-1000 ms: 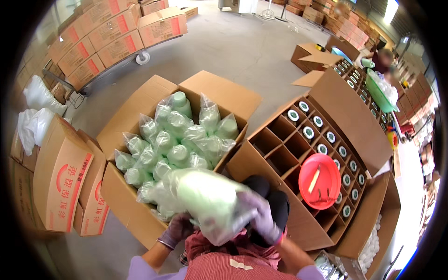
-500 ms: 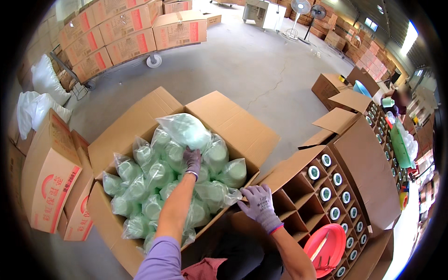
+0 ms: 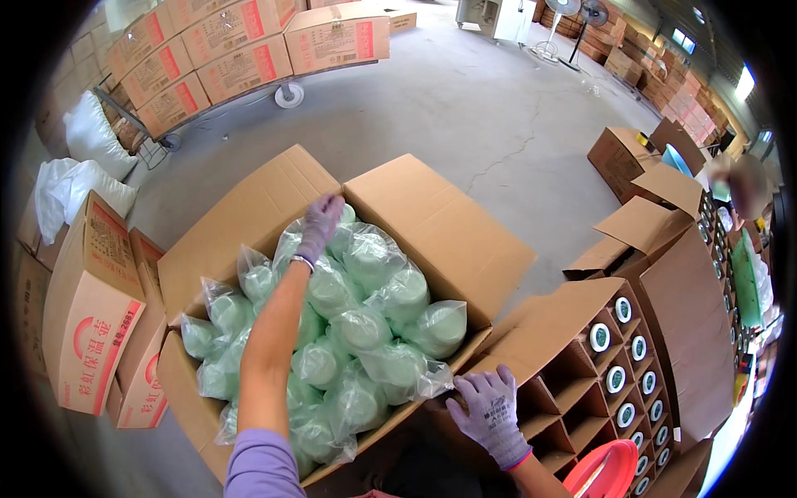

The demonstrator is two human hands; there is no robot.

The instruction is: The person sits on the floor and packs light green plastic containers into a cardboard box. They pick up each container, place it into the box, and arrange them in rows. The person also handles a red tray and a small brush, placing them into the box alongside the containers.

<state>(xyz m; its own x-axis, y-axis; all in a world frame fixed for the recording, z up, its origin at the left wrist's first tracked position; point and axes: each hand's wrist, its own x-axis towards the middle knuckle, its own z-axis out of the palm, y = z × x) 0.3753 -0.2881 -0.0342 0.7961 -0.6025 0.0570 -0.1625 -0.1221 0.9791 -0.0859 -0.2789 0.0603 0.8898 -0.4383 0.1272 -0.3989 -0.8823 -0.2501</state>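
Two gloved hands work over neighbouring cartons, their forearms reaching up from the lower edge, one in a lavender sleeve. Nearest, at the lower right, a red basin with a slim stick-like tool in it sits on the divided carton. The right hand is just beside that carton's near corner, its fingers spread and nothing in its grasp; whether its fingertips touch the cardboard or the plastic next to them, I cannot tell. Round white-rimmed tops fill some cells of the divided carton, while several nearer cells stand vacant.

To the left, the open carton is packed with pale green vessels in clear plastic bags, crowded against one another. The left hand lies over the vessels at the carton's far corner, back upward; its fingertips are partly hidden, so I cannot tell whether they pinch anything.

Beyond the open carton's left side stand printed cartons, with white sacks behind them. Farther off, stacked cartons rest on a wheeled trolley. At the right, a blurred person is near a green tub. Two fans stand at the far end.
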